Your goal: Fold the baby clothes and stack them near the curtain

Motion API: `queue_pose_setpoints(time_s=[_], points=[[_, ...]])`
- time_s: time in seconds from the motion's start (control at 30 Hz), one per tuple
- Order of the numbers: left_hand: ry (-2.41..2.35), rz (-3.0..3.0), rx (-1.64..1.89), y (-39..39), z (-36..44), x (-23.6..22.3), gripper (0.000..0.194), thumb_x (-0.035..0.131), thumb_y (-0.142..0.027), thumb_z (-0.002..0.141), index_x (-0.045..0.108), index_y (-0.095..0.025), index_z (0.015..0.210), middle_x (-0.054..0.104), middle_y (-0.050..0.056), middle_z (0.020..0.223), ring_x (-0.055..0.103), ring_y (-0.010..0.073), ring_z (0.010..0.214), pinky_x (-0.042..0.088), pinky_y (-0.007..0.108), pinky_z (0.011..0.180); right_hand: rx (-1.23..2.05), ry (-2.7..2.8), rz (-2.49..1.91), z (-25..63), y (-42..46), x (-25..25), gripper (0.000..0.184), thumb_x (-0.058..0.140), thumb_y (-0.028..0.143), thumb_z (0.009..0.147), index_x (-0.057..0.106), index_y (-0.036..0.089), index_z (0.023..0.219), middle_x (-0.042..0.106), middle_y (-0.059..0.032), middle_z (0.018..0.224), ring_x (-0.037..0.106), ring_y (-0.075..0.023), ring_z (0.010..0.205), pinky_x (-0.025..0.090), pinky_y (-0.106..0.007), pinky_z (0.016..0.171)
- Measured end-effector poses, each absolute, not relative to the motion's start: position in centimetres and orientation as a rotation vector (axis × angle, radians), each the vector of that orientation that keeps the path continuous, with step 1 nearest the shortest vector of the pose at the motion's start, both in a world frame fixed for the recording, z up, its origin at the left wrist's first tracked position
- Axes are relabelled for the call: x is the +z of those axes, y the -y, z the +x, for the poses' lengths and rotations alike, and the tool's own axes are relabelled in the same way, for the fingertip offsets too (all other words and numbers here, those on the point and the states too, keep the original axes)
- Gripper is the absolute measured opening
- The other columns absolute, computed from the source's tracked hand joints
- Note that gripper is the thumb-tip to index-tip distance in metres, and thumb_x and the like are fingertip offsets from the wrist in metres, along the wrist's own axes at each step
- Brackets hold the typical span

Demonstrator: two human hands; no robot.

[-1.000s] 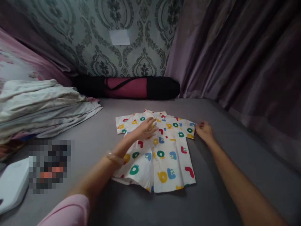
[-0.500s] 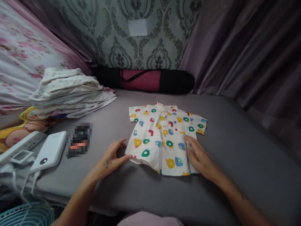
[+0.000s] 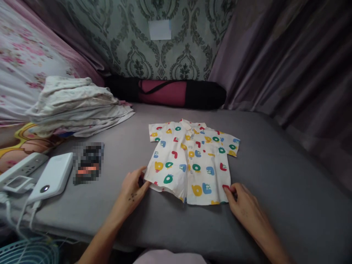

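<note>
A small white short-sleeved shirt (image 3: 176, 161) with colourful letter shapes lies spread flat, front up, its collar pointing away from me. My left hand (image 3: 134, 189) pinches its lower left corner between thumb and fingers. At the lower right corner, my right hand (image 3: 243, 201) has closed thumb and fingers on the hem. Both sleeves lie out to the sides, and the near hem is slightly wavy on the left half.
The shirt lies on a grey-sheeted bed (image 3: 275, 161). At left are a pile of folded cloths (image 3: 79, 106), a white power bank (image 3: 52, 176), a power strip (image 3: 24, 167) and a blurred-out item (image 3: 89, 163). A black and maroon bag (image 3: 165, 92) lies along the wall.
My left hand went from over the shirt's chest to its lower left corner. My right hand moved from the right sleeve down the side to the lower right corner. The view shifted too.
</note>
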State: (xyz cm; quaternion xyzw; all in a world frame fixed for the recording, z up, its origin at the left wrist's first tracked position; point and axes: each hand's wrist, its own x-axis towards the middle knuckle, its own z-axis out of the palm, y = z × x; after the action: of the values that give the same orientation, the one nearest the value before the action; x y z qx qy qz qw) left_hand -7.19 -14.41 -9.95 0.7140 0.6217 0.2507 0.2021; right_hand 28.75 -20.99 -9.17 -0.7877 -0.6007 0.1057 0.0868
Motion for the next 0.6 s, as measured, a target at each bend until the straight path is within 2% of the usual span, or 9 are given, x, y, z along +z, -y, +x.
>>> queue_pose_setpoints(time_s=[0.13, 0.27, 0.6], points=[[-1.659, 2.104, 0.714, 14.1, -8.0, -10.7, 0.037, 0.042, -0.029, 0.089, 0.049, -0.022, 0.125, 0.060, 0.004, 0.087, 0.055, 0.0197, 0.078, 0.048, 0.035, 0.075, 0.435, 1.750, -2.302, 28.9, 21.1, -8.6, 0.031, 0.034, 0.049, 0.091, 0.047, 0.025, 0.077, 0.063, -0.0035, 0.074, 0.062, -0.0220, 0.068, 0.036, -0.029, 0.058], [-1.530, 2.303, 0.614, 13.3, -9.7, -10.0, 0.041, 0.039, -0.028, 0.092, 0.044, -0.027, 0.133, 0.060, 0.006, 0.099, 0.054, 0.0216, 0.088, 0.046, 0.036, 0.080, 0.545, 1.725, -2.329, 30.1, 21.2, -7.8, 0.029, 0.036, 0.050, 0.089, 0.050, 0.026, 0.079, 0.064, -0.0018, 0.069, 0.063, -0.0227, 0.066, 0.035, -0.028, 0.055], [-1.284, 2.410, 0.377, 12.7, -11.7, -7.3, 0.033, 0.041, -0.030, 0.091, 0.062, -0.034, 0.117, 0.061, 0.006, 0.098, 0.054, 0.0215, 0.088, 0.048, 0.033, 0.077, 0.585, 1.789, -2.381, 31.5, 21.4, -7.3, 0.025, 0.041, 0.047, 0.086, 0.052, 0.027, 0.075, 0.065, -0.0028, 0.070, 0.063, -0.0232, 0.065, 0.037, -0.029, 0.053]])
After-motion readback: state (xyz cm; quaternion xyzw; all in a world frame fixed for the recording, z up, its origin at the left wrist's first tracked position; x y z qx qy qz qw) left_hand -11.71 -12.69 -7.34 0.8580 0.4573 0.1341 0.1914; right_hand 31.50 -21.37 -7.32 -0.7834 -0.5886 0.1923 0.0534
